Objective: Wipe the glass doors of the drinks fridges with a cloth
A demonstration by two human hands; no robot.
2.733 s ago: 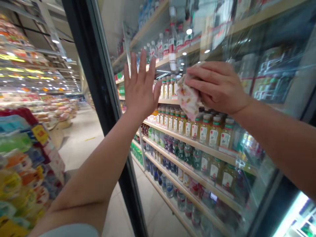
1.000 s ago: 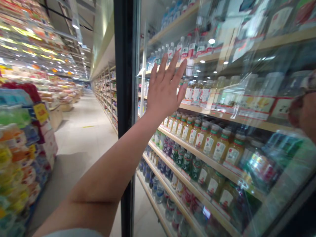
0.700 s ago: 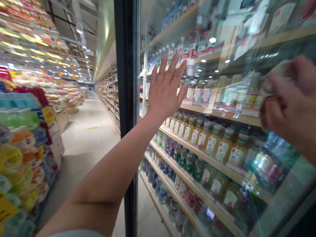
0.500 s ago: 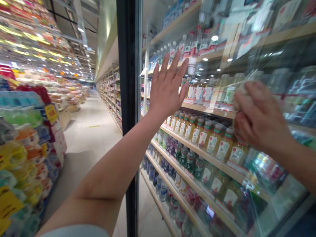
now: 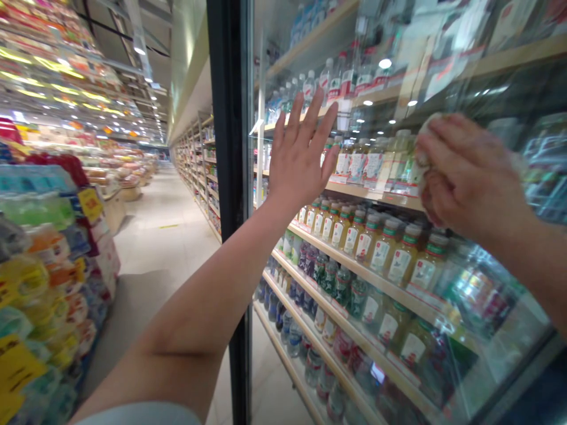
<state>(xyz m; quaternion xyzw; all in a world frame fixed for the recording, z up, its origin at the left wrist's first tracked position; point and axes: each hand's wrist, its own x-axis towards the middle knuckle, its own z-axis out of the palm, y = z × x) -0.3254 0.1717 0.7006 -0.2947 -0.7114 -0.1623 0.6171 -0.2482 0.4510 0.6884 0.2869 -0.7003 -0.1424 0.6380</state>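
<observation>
A glass door with a black frame stands in front of me. My left hand lies flat against the glass near the frame, fingers spread, holding nothing. To the right, my right hand is closed around a crumpled whitish cloth, bunched at its fingertips against the glass. Most of the cloth is hidden by the fingers. Behind the glass, bottles with yellowish drink line a shelf below both hands.
Shelves behind the glass carry several rows of bottled drinks. On the left, stacked packs of drinks with yellow signs border a pale tiled aisle. A long shelf row runs down the aisle's right side.
My right hand has moved slightly upward on the glass with the cloth. My left hand stays in nearly the same place, still flat.
</observation>
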